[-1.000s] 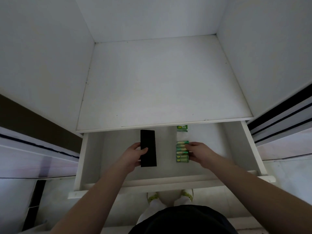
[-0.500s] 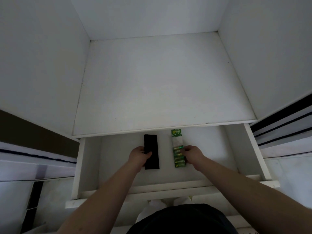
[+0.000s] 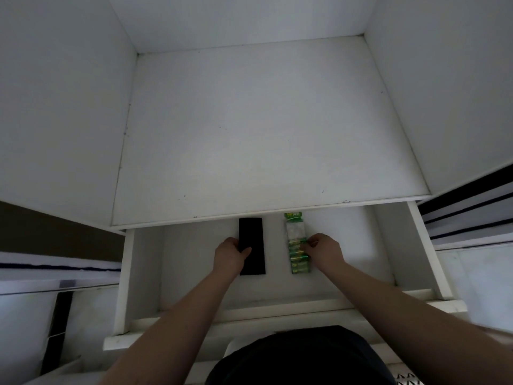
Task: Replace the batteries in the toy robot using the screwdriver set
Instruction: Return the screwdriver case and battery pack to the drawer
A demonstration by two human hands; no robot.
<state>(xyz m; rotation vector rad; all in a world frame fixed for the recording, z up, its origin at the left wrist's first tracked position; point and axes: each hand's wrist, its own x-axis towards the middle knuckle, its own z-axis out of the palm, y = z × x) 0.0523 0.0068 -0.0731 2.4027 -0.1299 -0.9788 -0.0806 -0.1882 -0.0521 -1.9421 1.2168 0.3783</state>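
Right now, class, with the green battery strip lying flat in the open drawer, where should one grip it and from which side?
Probably pinch the battery strip across its narrow width at mid-length, coming from its right edge, where the right hand already is. It lies flat, long and thin, so its long edges are exposed on the drawer floor.

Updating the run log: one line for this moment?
drawer open | left hand grips black case | right hand pinches battery pack | both in drawer
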